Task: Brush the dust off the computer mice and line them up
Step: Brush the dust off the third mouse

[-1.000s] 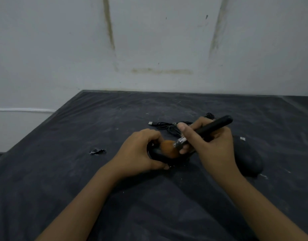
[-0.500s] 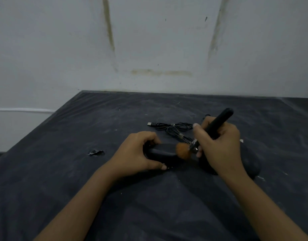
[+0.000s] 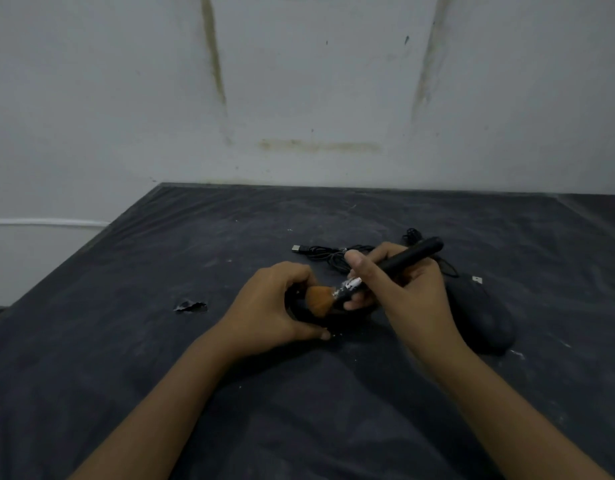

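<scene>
— How does the mouse being worked on look?

— Small, black and low. The mouse (image 3: 337, 318) lies on the dark, dusty surface (image 3: 160, 341), near its middle and between the two hands. Most of it is hidden, so I can't make out buttons or a wheel.

— And the left grip?

— The left grip (image 3: 271, 306) is curled round the mouse's left end, fingers over the top and thumb low along the near side, its tip close to the surface.

— The right one?

— The right grip (image 3: 406, 296) clasps a brush (image 3: 403, 259) like a pen, with the thumb across its black handle. The handle slants up and to the right. The silver collar and orange-brown bristles point down-left, and the tuft lies on top of the mouse, just beside the left fingers.

— Any other mice?

— A second mouse (image 3: 483, 317), larger and black, sits on the surface just right of the right wrist. No hand touches it.

— What else is there?

— A black cable (image 3: 328, 252) with a USB plug lies bundled behind the hands. A small crumpled scrap (image 3: 190, 305) sits to the left, and a stained white wall (image 3: 299, 81) stands behind.
</scene>
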